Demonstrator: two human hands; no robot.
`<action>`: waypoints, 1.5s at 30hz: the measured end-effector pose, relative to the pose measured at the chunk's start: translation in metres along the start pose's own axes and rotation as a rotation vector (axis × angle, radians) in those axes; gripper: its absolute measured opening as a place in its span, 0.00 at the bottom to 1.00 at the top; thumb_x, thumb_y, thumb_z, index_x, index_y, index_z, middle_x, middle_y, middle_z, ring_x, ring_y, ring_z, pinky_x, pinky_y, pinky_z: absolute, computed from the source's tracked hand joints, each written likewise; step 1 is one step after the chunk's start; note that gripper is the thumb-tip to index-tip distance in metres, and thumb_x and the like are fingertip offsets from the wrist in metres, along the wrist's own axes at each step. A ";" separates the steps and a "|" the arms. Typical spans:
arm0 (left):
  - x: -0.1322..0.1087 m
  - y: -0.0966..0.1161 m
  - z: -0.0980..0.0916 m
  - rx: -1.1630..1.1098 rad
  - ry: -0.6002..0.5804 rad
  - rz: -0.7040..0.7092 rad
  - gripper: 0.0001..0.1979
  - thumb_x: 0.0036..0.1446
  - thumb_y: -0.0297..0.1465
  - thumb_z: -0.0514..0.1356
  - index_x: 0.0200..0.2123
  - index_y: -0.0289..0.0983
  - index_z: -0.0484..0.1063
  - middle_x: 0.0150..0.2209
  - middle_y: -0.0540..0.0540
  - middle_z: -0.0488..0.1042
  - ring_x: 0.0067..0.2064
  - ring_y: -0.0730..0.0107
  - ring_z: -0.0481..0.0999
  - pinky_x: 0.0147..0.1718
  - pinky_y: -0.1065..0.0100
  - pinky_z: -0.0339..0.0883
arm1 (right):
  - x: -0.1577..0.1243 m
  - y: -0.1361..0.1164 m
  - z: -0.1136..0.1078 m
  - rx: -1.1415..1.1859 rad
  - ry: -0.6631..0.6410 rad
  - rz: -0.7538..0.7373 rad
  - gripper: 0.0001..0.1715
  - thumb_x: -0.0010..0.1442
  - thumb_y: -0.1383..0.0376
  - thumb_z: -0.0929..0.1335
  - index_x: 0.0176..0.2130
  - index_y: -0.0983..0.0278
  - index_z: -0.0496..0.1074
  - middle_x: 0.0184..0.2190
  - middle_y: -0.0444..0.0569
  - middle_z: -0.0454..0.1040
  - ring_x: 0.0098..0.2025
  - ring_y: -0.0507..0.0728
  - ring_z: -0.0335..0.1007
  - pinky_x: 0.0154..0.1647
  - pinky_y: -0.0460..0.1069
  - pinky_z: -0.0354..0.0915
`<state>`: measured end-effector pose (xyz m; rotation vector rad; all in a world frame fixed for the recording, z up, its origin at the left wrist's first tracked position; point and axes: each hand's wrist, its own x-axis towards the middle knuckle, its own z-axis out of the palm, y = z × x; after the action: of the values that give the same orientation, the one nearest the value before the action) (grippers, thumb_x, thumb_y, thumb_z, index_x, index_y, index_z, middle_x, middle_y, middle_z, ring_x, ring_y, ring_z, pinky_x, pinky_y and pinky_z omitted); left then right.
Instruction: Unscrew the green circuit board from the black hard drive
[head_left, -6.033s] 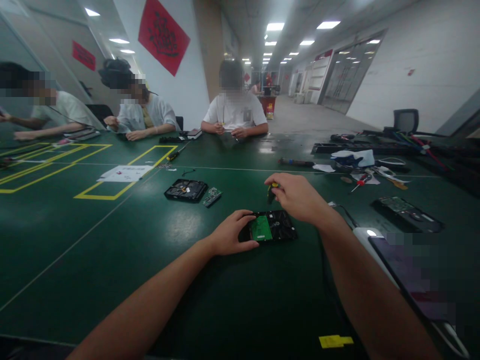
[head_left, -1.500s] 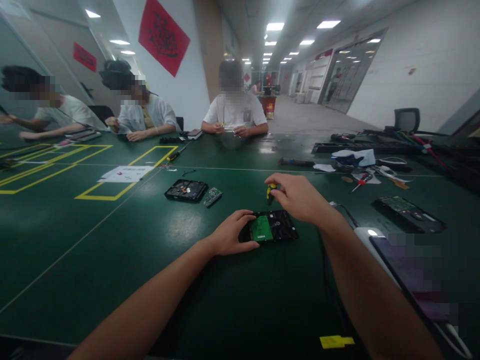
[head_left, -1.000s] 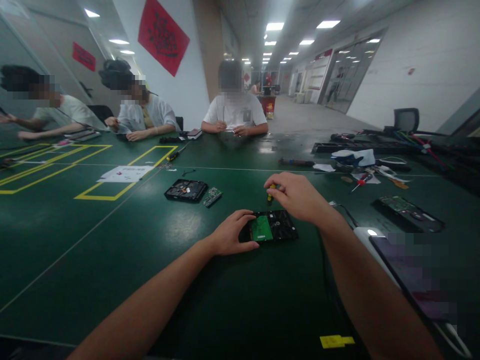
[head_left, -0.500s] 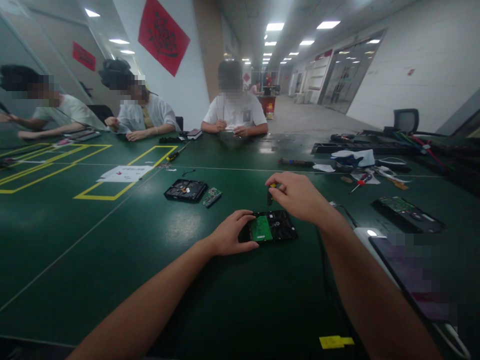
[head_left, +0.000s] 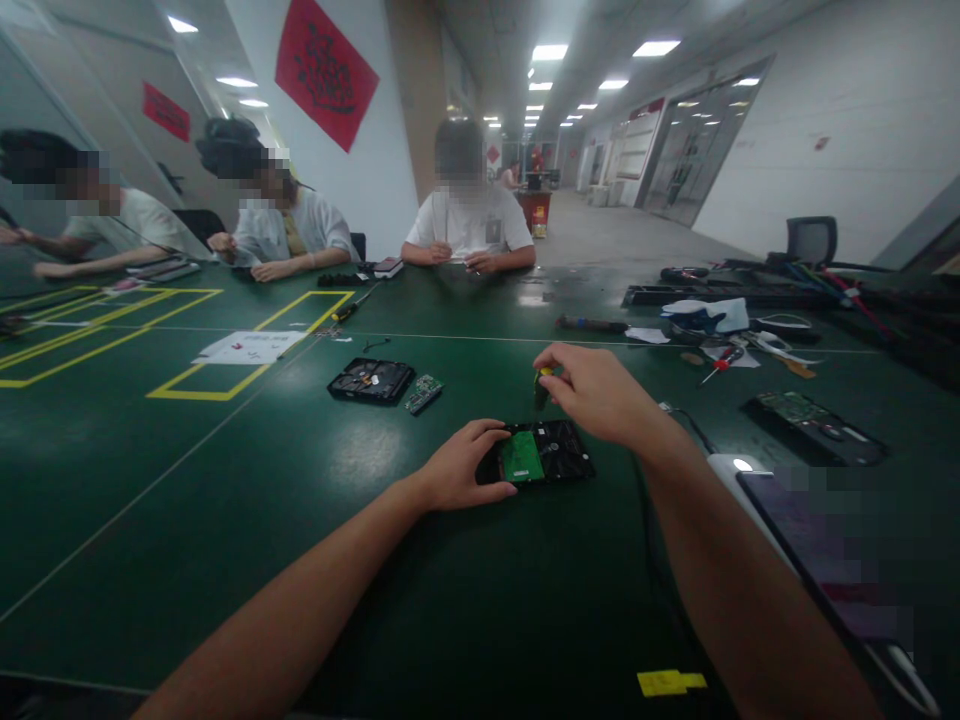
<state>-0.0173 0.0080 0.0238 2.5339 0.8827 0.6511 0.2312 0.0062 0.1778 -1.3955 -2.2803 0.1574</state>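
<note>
A black hard drive (head_left: 566, 452) with a green circuit board (head_left: 523, 456) lies flat on the green table. My left hand (head_left: 466, 465) grips its left end, thumb along the near edge and fingers along the far edge. Above the drive's far edge, my right hand (head_left: 589, 388) pinches the yellow and black handle of a screwdriver (head_left: 541, 390), held upright. I cannot make out its tip or whether it touches the drive. To the left lie an open drive casing (head_left: 371, 380) and a loose circuit board (head_left: 424, 394).
Another drive (head_left: 817, 428) and a phone (head_left: 817, 560) lie to the right. Beyond them are a red screwdriver (head_left: 721, 366), cloths and cables. A white sheet (head_left: 251, 347) with small parts and a yellow screwdriver (head_left: 351, 306) lie left. Several people sit across the table.
The screwdriver handle has turned slightly in my right fingers, with more yellow showing. My left hand and the hard drive stay in place.
</note>
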 end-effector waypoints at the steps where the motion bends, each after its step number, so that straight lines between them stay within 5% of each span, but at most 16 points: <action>1: 0.000 0.000 0.000 -0.001 -0.002 -0.001 0.40 0.59 0.51 0.69 0.68 0.40 0.64 0.67 0.34 0.65 0.68 0.44 0.67 0.67 0.43 0.65 | 0.000 0.000 0.000 -0.010 0.003 0.013 0.08 0.67 0.68 0.68 0.46 0.64 0.77 0.39 0.52 0.83 0.36 0.59 0.76 0.41 0.54 0.65; 10: 0.000 0.003 -0.001 -0.031 0.004 -0.014 0.40 0.58 0.50 0.70 0.68 0.41 0.64 0.68 0.34 0.65 0.68 0.43 0.67 0.66 0.42 0.65 | 0.002 0.002 0.002 -0.093 0.045 0.023 0.04 0.68 0.64 0.70 0.39 0.63 0.75 0.38 0.52 0.81 0.39 0.60 0.74 0.42 0.53 0.63; 14: 0.000 0.001 0.000 -0.020 -0.003 -0.011 0.41 0.58 0.51 0.70 0.68 0.41 0.63 0.68 0.34 0.65 0.69 0.43 0.67 0.67 0.43 0.65 | 0.001 0.002 0.002 -0.060 0.040 -0.010 0.03 0.68 0.66 0.70 0.41 0.63 0.76 0.40 0.52 0.81 0.40 0.60 0.75 0.44 0.53 0.64; 19: 0.000 -0.001 0.001 -0.019 -0.002 -0.013 0.41 0.58 0.52 0.70 0.68 0.41 0.63 0.68 0.34 0.65 0.68 0.43 0.67 0.67 0.42 0.65 | 0.000 0.000 0.001 0.016 -0.005 -0.067 0.13 0.66 0.72 0.66 0.46 0.62 0.79 0.42 0.51 0.82 0.41 0.59 0.76 0.45 0.54 0.66; 26: 0.000 0.000 0.000 -0.009 0.000 -0.013 0.41 0.59 0.52 0.70 0.69 0.41 0.63 0.68 0.34 0.65 0.69 0.43 0.66 0.67 0.43 0.64 | 0.003 0.003 0.003 -0.041 0.017 -0.072 0.10 0.67 0.66 0.68 0.43 0.62 0.80 0.41 0.52 0.81 0.42 0.61 0.75 0.48 0.56 0.67; 32: 0.000 0.001 -0.001 0.001 -0.003 -0.011 0.41 0.59 0.51 0.69 0.69 0.41 0.63 0.68 0.34 0.65 0.69 0.43 0.66 0.67 0.43 0.65 | 0.000 0.001 0.003 0.042 -0.003 -0.074 0.17 0.66 0.71 0.65 0.49 0.63 0.79 0.45 0.53 0.83 0.43 0.60 0.77 0.49 0.55 0.68; 39: 0.000 0.001 -0.001 0.002 -0.014 -0.017 0.41 0.59 0.52 0.69 0.69 0.40 0.63 0.68 0.34 0.64 0.69 0.44 0.66 0.67 0.44 0.65 | 0.002 0.001 0.004 -0.045 0.015 -0.081 0.09 0.68 0.65 0.68 0.43 0.63 0.79 0.41 0.54 0.80 0.45 0.61 0.74 0.49 0.55 0.66; 45: 0.000 0.002 -0.001 -0.004 -0.002 -0.013 0.40 0.59 0.51 0.70 0.68 0.40 0.64 0.68 0.34 0.65 0.68 0.43 0.67 0.67 0.43 0.65 | 0.001 0.002 0.004 -0.006 0.012 -0.116 0.12 0.67 0.70 0.66 0.45 0.63 0.79 0.45 0.54 0.81 0.47 0.61 0.75 0.52 0.55 0.65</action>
<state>-0.0167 0.0070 0.0260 2.5230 0.8952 0.6456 0.2306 0.0084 0.1738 -1.2603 -2.3462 0.1049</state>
